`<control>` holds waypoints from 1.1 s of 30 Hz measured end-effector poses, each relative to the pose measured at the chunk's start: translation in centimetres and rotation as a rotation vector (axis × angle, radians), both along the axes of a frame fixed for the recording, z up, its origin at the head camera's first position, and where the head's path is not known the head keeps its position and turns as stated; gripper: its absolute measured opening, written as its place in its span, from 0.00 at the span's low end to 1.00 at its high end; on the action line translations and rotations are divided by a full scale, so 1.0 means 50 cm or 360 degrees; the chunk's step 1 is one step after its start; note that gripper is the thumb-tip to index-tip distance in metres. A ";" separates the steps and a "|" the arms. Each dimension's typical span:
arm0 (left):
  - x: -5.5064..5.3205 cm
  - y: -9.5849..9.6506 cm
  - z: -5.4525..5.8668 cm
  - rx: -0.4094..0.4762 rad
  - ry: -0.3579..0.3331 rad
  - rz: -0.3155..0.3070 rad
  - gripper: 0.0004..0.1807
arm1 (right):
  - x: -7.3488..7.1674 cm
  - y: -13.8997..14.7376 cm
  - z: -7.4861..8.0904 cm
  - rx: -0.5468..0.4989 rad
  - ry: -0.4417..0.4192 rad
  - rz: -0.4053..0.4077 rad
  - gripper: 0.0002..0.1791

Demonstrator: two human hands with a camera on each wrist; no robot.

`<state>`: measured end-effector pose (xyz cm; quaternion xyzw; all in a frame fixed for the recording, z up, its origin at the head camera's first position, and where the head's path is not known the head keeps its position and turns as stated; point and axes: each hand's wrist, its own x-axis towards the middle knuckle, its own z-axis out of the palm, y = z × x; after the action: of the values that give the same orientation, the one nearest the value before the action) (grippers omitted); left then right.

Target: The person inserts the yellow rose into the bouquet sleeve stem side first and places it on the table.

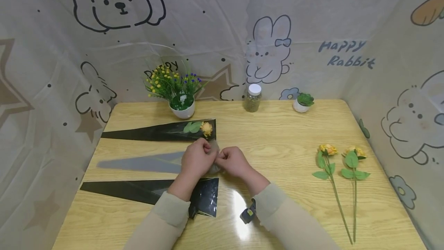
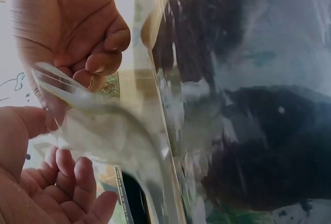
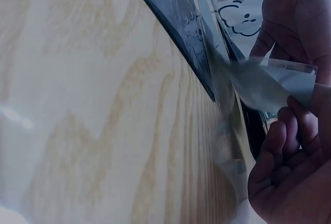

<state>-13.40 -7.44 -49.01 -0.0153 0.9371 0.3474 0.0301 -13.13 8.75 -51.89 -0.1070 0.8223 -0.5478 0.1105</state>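
Observation:
A grey, tapered flower sleeve [image 1: 138, 162] lies across the left of the table, its wide mouth lifted on the right. My left hand [image 1: 197, 160] pinches the mouth's edge. From the right, my right hand [image 1: 235, 162] pinches the same edge, thumb against fingers, close to the left. Both wrist views show the thin, see-through film [image 2: 103, 131] stretched between the two hands and bent upward. Just beyond lies a black sleeve [image 1: 156, 132] with a yellow rose [image 1: 206, 129] at its wide end. Nearer me is another black sleeve [image 1: 125, 190], partly covered by my left forearm.
Two yellow roses with long stems [image 1: 335, 196] lie at the right. Along the back edge stand a potted plant [image 1: 182, 107] with yellow and purple flowers, a white-lidded jar [image 1: 252, 101] and a small succulent pot [image 1: 302, 105]. Printed cloth [image 1: 208, 22] hangs around the table.

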 end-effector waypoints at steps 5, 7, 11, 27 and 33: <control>-0.001 -0.003 -0.001 0.0032 0.0065 0.0005 0.05 | 0.003 -0.002 -0.004 -0.0056 -0.0055 -0.0089 0.19; -0.001 -0.006 0.000 0.0053 0.0082 0.0003 0.05 | 0.006 -0.004 -0.004 -0.0104 -0.0119 -0.0159 0.20; -0.001 -0.014 0.003 0.0066 0.0022 -0.0024 0.06 | 0.008 -0.003 -0.008 -0.0124 -0.0177 -0.0249 0.18; -0.004 -0.020 0.006 -0.0017 -0.0034 -0.0086 0.03 | 0.043 0.213 0.007 0.0129 0.0039 -0.0317 0.07; -0.003 -0.023 0.002 -0.0004 -0.0038 -0.0113 0.03 | 0.109 0.382 0.047 0.0748 0.0441 -0.0706 0.08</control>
<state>-13.56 -8.61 -48.91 0.0136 0.9371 0.3446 0.0535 -7.67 27.86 -49.56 0.0293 0.9364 -0.3345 -0.1022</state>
